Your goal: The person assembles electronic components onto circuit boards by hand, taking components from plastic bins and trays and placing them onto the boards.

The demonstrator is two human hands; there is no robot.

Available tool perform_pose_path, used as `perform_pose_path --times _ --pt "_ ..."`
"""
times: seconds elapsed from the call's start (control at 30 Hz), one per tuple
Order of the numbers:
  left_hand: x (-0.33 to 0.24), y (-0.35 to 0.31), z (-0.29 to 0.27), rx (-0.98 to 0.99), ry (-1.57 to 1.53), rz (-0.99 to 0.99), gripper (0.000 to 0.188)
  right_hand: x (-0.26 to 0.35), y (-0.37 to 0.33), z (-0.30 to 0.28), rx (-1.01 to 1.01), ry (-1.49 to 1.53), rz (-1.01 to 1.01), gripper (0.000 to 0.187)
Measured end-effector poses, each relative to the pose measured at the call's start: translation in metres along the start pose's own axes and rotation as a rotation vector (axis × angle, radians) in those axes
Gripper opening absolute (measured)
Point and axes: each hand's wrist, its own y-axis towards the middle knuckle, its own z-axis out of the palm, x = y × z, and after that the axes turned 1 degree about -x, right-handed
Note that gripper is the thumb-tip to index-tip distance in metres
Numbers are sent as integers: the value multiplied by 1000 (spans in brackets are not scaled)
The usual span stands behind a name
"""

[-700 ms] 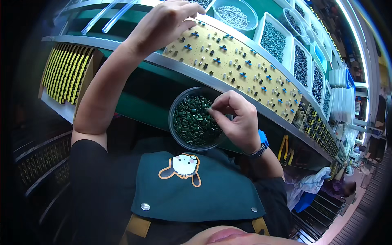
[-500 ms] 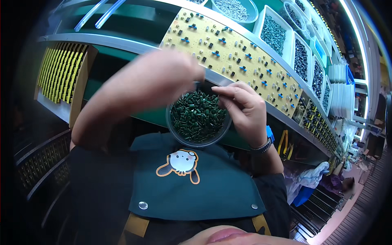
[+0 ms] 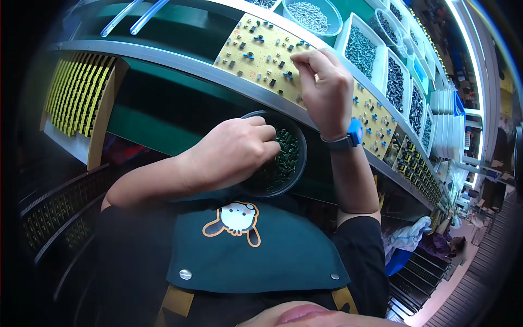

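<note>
My left hand (image 3: 231,150) reaches into a round clear bowl (image 3: 303,161), its fingers curled down among small green electronic components (image 3: 287,155). Its fingertips are hidden, so what they grip cannot be seen. Over the yellow circuit board panel (image 3: 256,61) hovers my right hand (image 3: 329,92), thumb and forefinger pinched together; whatever is between them is too small to make out. Black, blue and silver parts stand in rows on the panel, partly covered by the right hand.
A metal rail (image 3: 180,64) runs along the bench under the panel. Beyond are a round tub of silvery parts (image 3: 308,16) and white trays of green (image 3: 360,46) and dark parts (image 3: 396,82). A box of yellow-and-black parts (image 3: 76,92) stands left. Yellow-handled pliers are partly hidden at right.
My right hand has moved from the bowl up and away over the board panel. My left hand has come down from near the panel's edge into the bowl.
</note>
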Motion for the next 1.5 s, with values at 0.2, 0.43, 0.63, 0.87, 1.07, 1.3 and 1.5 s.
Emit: perform_pose_path --times 0.2,0.43,0.63,0.87,1.07,1.3,1.5 --pt "2 -9 9 -198 -225 -73 17 -4 0 17 -43 -199 -106 14" --pt "15 -3 -8 -463 -356 -158 21 -6 -2 16 -42 -192 -153 15" --pt "72 5 -41 -559 19 -178 16 45 -22 -17 145 -89 16 23" --pt "90 34 -69 -555 168 -7 12 51 -81 -27 586 -38 -40 26" --pt "116 40 -60 -411 313 -7 11 49 -90 -27 450 131 56 18" --pt "113 48 -59 -368 313 -23 9 48 -90 -27 316 294 173 17" --pt "103 39 -69 -384 392 61 8 51 -79 -34 250 455 304 19"
